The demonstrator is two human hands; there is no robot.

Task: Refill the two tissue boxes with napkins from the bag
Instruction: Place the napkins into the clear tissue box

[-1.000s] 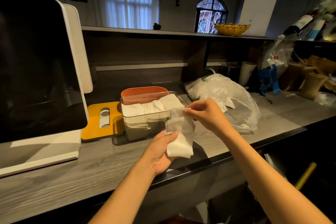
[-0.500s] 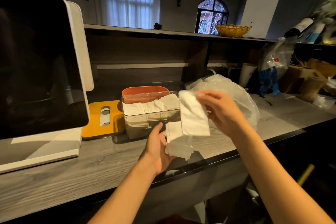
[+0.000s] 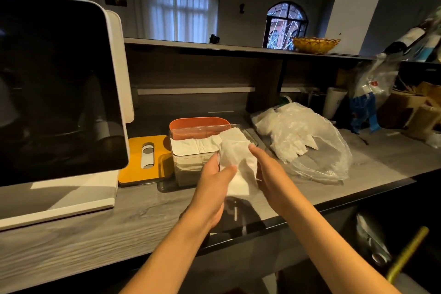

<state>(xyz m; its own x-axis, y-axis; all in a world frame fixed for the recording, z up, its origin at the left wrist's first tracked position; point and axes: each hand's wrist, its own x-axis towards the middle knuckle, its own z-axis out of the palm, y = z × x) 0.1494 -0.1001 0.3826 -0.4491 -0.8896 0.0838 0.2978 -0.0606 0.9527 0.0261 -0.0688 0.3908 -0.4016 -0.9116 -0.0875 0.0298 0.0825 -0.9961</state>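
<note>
A small stack of white napkins (image 3: 239,169) is held between both hands just in front of the clear tissue box (image 3: 191,162). My left hand (image 3: 212,184) grips the stack from the left, thumb across its face. My right hand (image 3: 267,174) presses against the stack's right side with straight fingers. The clear box holds white napkins (image 3: 198,145) at its top. An orange box (image 3: 198,124) stands directly behind it. The clear plastic bag (image 3: 310,143) with more napkins lies on the counter to the right.
A large white-framed screen (image 3: 59,83) stands at the left. A yellow lid (image 3: 145,160) with a slot lies flat beside the boxes. Cups, bottles and brown paper bags (image 3: 405,107) crowd the far right. The grey counter (image 3: 119,227) ends at a dark front edge.
My right hand laid the lifted napkin back onto the stack and now presses its side. Both hands moved the stack up toward the clear box.
</note>
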